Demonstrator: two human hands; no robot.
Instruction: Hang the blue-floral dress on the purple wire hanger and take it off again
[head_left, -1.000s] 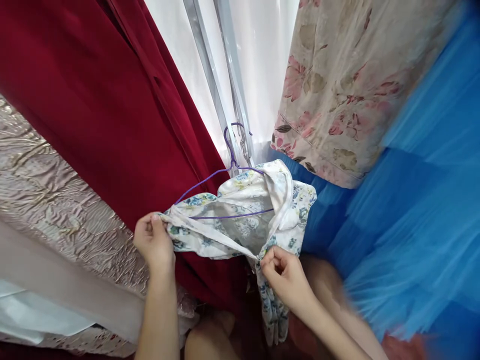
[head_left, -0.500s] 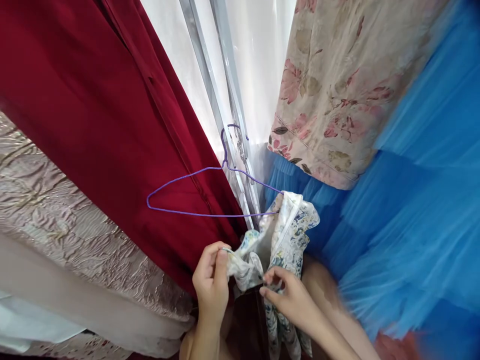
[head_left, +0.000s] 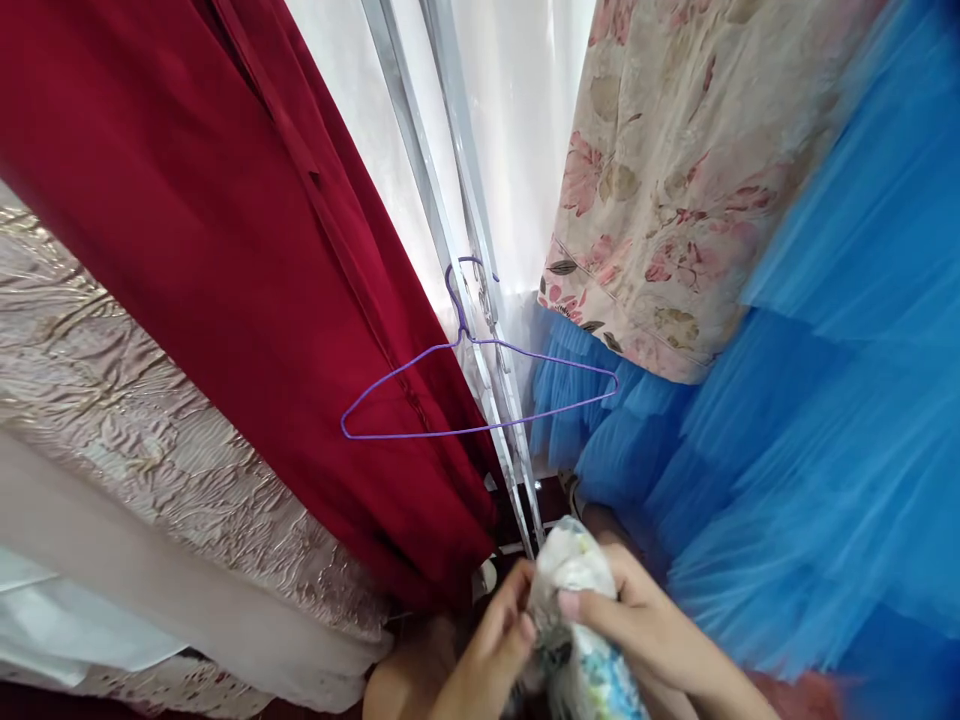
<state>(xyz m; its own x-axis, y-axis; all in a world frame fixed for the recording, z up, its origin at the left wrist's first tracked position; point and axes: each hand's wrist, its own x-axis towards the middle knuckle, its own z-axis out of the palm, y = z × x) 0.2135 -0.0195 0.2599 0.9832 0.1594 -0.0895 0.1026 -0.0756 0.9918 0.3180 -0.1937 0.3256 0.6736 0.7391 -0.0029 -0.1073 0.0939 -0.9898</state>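
A bunched white garment with a blue and yellow pattern (head_left: 581, 570) is low in the view, between my two hands. My right hand (head_left: 630, 610) pinches it, thumb on top and fingers behind. From the left, my left hand (head_left: 499, 640) grips its near edge with curled fingers, partly blurred. Above them a bare purple hanger (head_left: 480, 385) hangs by its hook on a metal rack post. The garment's lower part runs out of the bottom of the view.
A long red cloth (head_left: 300, 250) hangs on the left beside a cream embossed one (head_left: 112, 380). Right of the metal posts (head_left: 450, 160) hang a floral beige cloth (head_left: 660, 200) and blue tulle (head_left: 847, 430). White cloth (head_left: 517, 120) covers the back.
The patterned garment has come off the hanger's right end and moved down into both hands. My right hand has closed on it. The hanger has swung slightly to the right.
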